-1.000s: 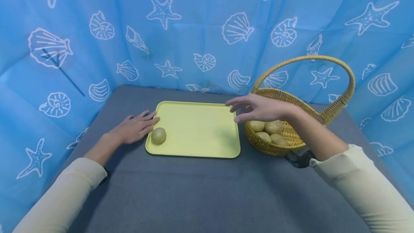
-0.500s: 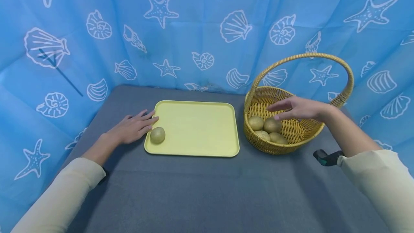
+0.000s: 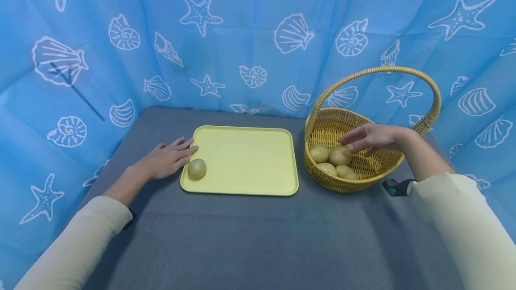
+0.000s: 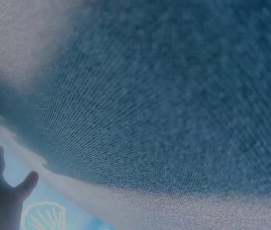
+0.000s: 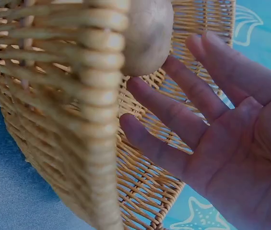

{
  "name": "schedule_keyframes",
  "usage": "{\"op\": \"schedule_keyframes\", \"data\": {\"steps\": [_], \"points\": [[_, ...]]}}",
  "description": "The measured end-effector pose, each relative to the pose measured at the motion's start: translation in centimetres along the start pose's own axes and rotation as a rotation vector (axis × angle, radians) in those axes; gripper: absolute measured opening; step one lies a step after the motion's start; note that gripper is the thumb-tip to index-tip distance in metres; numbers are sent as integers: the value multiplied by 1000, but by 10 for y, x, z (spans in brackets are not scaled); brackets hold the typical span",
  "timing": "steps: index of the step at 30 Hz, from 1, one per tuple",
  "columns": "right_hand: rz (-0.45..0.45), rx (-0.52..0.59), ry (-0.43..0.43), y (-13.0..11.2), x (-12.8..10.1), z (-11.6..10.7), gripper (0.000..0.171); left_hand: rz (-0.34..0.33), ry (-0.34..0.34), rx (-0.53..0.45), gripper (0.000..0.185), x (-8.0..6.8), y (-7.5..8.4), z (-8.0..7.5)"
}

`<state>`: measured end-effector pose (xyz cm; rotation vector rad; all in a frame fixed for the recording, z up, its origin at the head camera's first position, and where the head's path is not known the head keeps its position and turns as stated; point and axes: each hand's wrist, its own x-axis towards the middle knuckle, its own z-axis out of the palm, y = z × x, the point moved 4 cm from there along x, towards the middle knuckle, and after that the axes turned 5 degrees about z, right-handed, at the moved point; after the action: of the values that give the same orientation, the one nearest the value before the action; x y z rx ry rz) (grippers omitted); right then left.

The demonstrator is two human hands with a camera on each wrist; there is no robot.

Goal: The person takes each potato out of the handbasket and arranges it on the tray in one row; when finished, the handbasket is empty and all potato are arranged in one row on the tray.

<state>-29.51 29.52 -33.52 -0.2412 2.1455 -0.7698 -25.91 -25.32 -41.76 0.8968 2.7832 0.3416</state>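
Yellow and woven, the basket (image 3: 326, 133) is reached into by the unclenched right grip (image 3: 372, 137), just beside one of its four potatoes (image 3: 340, 155), while a fifth potato (image 3: 196, 168) is borne at the near left of the tray (image 3: 246, 160), whose left rim is touched by the unclenched left grip (image 3: 167, 160).

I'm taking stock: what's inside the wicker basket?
In the head view, four potatoes show inside the wicker basket; the right hand hides part of it. Anything beneath the potatoes is covered.
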Motion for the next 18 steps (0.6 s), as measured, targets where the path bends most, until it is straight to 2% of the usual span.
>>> {"op": "schedule_keyframes", "data": {"steps": [18], "points": [[148, 128, -122, 9, 16, -1, 63, -15, -16, 18, 49, 0, 1, -1]]}}
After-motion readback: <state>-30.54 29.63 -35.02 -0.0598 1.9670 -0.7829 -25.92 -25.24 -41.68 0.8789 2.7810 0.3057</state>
